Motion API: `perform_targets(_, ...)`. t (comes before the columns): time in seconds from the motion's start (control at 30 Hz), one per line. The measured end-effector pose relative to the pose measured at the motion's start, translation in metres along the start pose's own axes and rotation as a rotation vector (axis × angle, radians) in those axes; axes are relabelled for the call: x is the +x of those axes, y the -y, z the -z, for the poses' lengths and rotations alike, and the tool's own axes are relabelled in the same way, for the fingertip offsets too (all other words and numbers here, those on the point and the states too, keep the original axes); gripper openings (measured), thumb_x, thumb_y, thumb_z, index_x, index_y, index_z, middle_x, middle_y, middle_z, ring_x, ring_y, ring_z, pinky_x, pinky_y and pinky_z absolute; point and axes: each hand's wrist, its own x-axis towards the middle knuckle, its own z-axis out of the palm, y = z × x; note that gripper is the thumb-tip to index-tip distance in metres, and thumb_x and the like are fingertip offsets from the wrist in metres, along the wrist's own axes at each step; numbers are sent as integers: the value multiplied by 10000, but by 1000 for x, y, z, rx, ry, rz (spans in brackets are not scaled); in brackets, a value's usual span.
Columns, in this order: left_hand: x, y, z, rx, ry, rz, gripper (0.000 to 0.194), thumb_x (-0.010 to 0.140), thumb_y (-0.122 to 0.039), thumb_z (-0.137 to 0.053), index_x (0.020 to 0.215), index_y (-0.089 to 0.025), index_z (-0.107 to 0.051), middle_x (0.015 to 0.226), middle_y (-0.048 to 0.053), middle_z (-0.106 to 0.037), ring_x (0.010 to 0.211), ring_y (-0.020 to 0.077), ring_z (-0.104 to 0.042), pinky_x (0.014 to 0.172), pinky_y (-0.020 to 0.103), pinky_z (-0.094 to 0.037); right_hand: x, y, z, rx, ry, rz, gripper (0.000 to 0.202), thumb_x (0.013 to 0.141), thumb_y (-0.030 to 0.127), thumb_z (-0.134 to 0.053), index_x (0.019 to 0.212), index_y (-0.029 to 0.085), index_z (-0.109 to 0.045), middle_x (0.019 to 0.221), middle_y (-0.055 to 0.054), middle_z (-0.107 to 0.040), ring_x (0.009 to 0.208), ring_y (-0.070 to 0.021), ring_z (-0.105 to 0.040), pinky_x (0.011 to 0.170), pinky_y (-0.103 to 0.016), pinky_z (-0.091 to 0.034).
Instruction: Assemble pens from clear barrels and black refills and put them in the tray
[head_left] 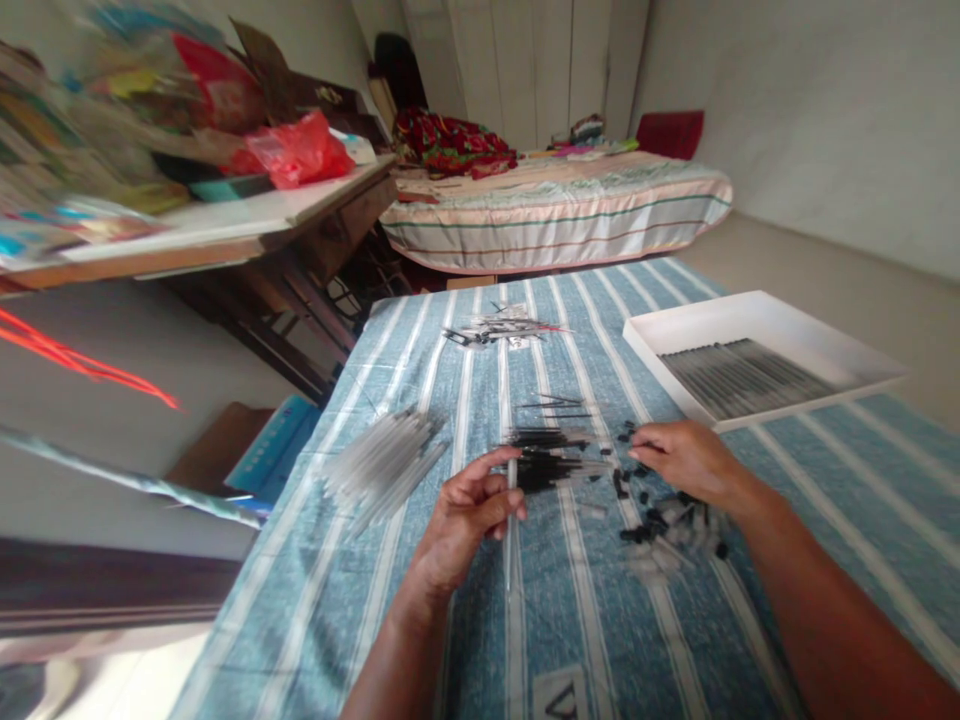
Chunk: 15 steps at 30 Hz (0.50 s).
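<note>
My left hand (pixel 463 515) pinches a slim, translucent pen barrel (pixel 511 545) between thumb and fingers, its length running toward me over the cloth. My right hand (pixel 686 462) has its fingertips pressed together among small black plugs (pixel 621 484); whatever is between them is hidden. Between the hands lies a bundle of dark, thin refills (pixel 546 470). To the left is a heap of clear pen barrels (pixel 382 462). Clear caps with black pieces (pixel 667 535) are scattered below my right hand.
A shallow white box (pixel 817 312) holding a row of pens (pixel 746 378) stands at the right. Farther back lies a small pile of thin parts (pixel 502 328). The table wears a blue striped cloth (pixel 420 650). A cluttered side table (pixel 300 210) is at left, a bed (pixel 555 215) behind.
</note>
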Motion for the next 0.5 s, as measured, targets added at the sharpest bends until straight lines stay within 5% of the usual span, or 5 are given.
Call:
perform_targets(0.3,0,0,1,23,-47,-10,444,786,-271,-670,1202,-168,-553,629,-6,-643,432,52,-424,443,194,-277,0,12,-4,-105,129,35,195,842,276,-531,795,208,-707,786,-43,-722,762,-199,-655,618,-246,-354)
perform_targets(0.5,-2,-2,-3,23,19,-23,401,831,-283,-610,1209,-156,-568,639,6,-640,444,64,-431,454,209,-280,-2,23,-7,-163,161,42,184,840,280,-545,814,223,-717,757,-38,-730,749,-205,-665,601,-253,-339)
